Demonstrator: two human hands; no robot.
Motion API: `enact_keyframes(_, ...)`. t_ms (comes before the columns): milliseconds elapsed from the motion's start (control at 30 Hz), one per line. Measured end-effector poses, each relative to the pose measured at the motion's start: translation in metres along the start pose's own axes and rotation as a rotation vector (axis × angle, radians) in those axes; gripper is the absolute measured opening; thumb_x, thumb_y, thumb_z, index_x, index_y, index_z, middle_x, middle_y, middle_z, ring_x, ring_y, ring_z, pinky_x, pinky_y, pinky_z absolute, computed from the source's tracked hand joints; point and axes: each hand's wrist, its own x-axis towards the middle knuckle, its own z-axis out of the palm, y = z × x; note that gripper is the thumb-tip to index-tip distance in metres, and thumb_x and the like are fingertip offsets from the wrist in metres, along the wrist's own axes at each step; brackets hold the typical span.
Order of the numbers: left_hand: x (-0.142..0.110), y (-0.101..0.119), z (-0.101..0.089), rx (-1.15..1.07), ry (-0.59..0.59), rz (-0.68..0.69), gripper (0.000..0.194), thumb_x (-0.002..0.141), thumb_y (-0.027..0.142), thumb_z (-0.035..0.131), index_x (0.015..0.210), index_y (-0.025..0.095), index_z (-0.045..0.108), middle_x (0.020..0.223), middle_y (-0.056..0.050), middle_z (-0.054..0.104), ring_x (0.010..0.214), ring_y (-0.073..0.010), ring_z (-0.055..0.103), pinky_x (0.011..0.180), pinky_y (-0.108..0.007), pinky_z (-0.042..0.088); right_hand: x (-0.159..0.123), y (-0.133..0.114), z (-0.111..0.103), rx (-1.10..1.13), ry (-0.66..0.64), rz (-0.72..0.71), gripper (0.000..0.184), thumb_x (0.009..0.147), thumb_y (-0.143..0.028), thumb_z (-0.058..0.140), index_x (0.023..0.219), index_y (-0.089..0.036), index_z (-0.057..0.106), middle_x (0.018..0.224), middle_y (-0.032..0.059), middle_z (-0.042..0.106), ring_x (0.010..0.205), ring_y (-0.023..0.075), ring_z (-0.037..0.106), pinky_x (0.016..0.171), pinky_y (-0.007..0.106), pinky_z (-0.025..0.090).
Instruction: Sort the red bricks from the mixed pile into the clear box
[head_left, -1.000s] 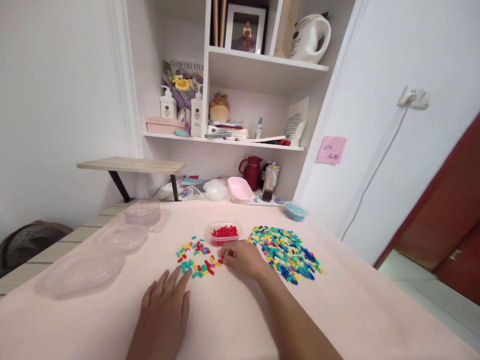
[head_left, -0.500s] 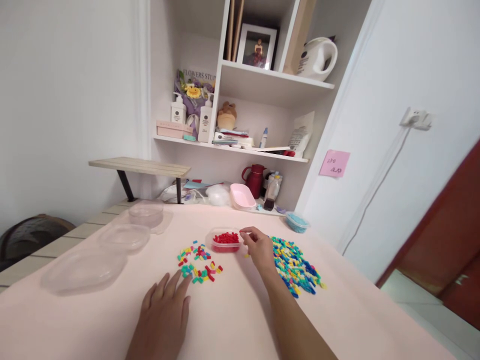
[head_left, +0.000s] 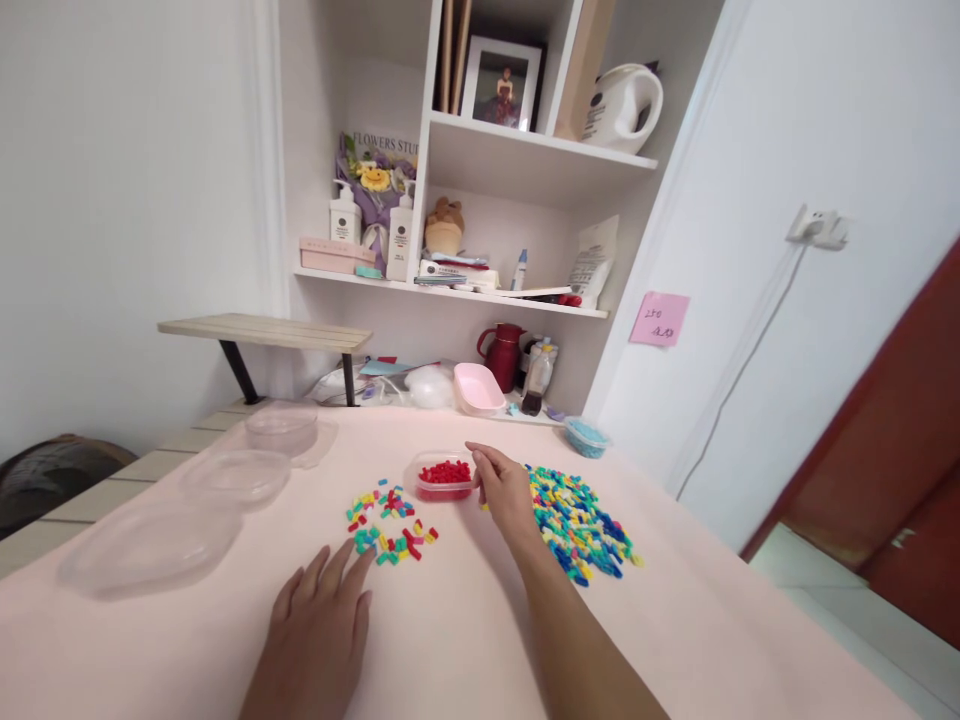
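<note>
A clear plastic container (head_left: 444,492) holding a heap of small red pieces (head_left: 444,472) stands in the middle of the pink table. My right hand (head_left: 504,490) is at its right rim, index finger stretched out over it and thumb a little apart; nothing shows between the fingers. My left hand (head_left: 319,625) lies flat with fingers spread, its fingertips next to a loose scatter of mixed coloured pieces (head_left: 394,520). Right of my right forearm spreads a larger pile of mostly blue, green and yellow pieces (head_left: 581,525).
Several clear plastic containers or lids (head_left: 154,545) line the table's left side. A tub of light blue pieces (head_left: 587,437) is at the back right. Behind stand a pink tray (head_left: 478,390), a red jug (head_left: 504,357) and a small wooden stand (head_left: 266,330).
My right hand's fingers have moved from a pinch near the container's rim to a looser shape, index finger extended. The left hand stays flat. The whole view has shifted slightly.
</note>
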Motion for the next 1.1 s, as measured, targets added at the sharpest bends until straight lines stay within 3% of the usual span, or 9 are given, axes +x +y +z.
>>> enact_keyframes(100, 0.000, 0.001, 0.000, -0.010, 0.002, 0.000, 0.055, 0.096, 0.027, 0.028, 0.148, 0.027, 0.046, 0.158, -0.002, 0.043, 0.149, -0.0247, 0.032, 0.122, -0.049, 0.025, -0.005, -0.008, -0.006, -0.005, -0.038, -0.013, 0.042, 0.092, -0.049, 0.048, 0.095, -0.017, 0.074, 0.056, -0.0023, 0.057, 0.043, 0.0122, 0.050, 0.047, 0.024, 0.041)
enact_keyframes(200, -0.001, 0.002, -0.001, -0.022, 0.020, 0.002, 0.054, 0.096, 0.027, 0.030, 0.147, 0.028, 0.047, 0.158, -0.003, 0.044, 0.149, -0.0254, 0.033, 0.122, -0.050, 0.024, -0.011, -0.014, -0.008, -0.060, -0.265, -0.031, 0.032, 0.091, -0.040, 0.051, 0.084, -0.018, 0.074, 0.061, -0.0008, 0.062, 0.047, 0.0115, 0.051, 0.050, 0.023, 0.041)
enact_keyframes(333, -0.002, 0.002, -0.002, -0.017, 0.024, 0.004, 0.054, 0.096, 0.026, 0.029, 0.147, 0.027, 0.047, 0.158, -0.004, 0.044, 0.149, -0.0256, 0.033, 0.122, -0.049, 0.025, -0.018, -0.017, -0.004, -0.296, -0.601, -0.135, 0.021, 0.082, -0.021, 0.060, 0.091, -0.022, 0.079, 0.086, 0.0020, 0.074, 0.068, 0.0139, 0.062, 0.066, 0.023, 0.045)
enact_keyframes(433, -0.002, 0.002, -0.002, -0.027, 0.029, 0.004, 0.053, 0.096, 0.025, 0.031, 0.146, 0.027, 0.048, 0.157, -0.004, 0.045, 0.148, -0.0255, 0.034, 0.121, -0.049, 0.025, -0.021, -0.014, 0.000, -0.415, -0.685, -0.138, 0.031, 0.079, -0.016, 0.061, 0.102, -0.026, 0.079, 0.087, 0.0016, 0.075, 0.075, 0.0157, 0.064, 0.069, 0.023, 0.044)
enact_keyframes(600, -0.002, 0.000, 0.004, -0.054, 0.079, 0.027, 0.052, 0.096, 0.026, 0.032, 0.144, 0.028, 0.051, 0.155, -0.005, 0.047, 0.147, -0.0267, 0.036, 0.120, -0.051, 0.028, -0.019, -0.003, 0.004, -0.454, -0.670, -0.098, 0.035, 0.077, -0.018, 0.064, 0.109, -0.027, 0.078, 0.083, 0.0007, 0.074, 0.073, 0.0161, 0.064, 0.068, 0.024, 0.044)
enact_keyframes(833, -0.001, -0.001, 0.006, -0.047, 0.090, 0.033, 0.053, 0.095, 0.026, 0.031, 0.143, 0.028, 0.052, 0.155, -0.004, 0.048, 0.147, -0.0272, 0.037, 0.120, -0.052, 0.028, -0.021, -0.003, 0.006, -0.490, -0.640, -0.105, 0.020, 0.074, -0.016, 0.062, 0.083, -0.026, 0.077, 0.080, -0.0015, 0.074, 0.075, 0.0160, 0.064, 0.067, 0.024, 0.041)
enact_keyframes(967, 0.000, 0.000, 0.003, -0.049, 0.074, 0.028, 0.053, 0.095, 0.026, 0.032, 0.144, 0.027, 0.052, 0.155, -0.005, 0.047, 0.147, -0.0272, 0.037, 0.120, -0.052, 0.029, -0.020, -0.007, 0.002, -0.262, -0.630, -0.080, 0.015, 0.076, -0.021, 0.061, 0.081, -0.022, 0.076, 0.070, -0.0008, 0.069, 0.062, 0.0139, 0.060, 0.059, 0.023, 0.041)
enact_keyframes(1033, 0.000, 0.000, 0.004, -0.055, 0.073, 0.028, 0.053, 0.095, 0.026, 0.032, 0.144, 0.028, 0.052, 0.155, -0.004, 0.048, 0.147, -0.0267, 0.037, 0.120, -0.052, 0.029, -0.016, -0.007, 0.002, -0.095, -0.517, -0.045, 0.016, 0.079, -0.027, 0.061, 0.083, -0.020, 0.074, 0.068, -0.0007, 0.067, 0.055, 0.0125, 0.056, 0.055, 0.023, 0.043)
enact_keyframes(1100, -0.001, -0.001, 0.006, -0.060, 0.076, 0.032, 0.053, 0.095, 0.026, 0.033, 0.144, 0.030, 0.051, 0.155, -0.003, 0.048, 0.147, -0.0263, 0.037, 0.120, -0.051, 0.028, -0.009, -0.005, 0.003, -0.011, -0.304, -0.013, 0.020, 0.081, -0.033, 0.061, 0.086, -0.019, 0.073, 0.067, -0.0005, 0.065, 0.049, 0.0117, 0.053, 0.051, 0.023, 0.043)
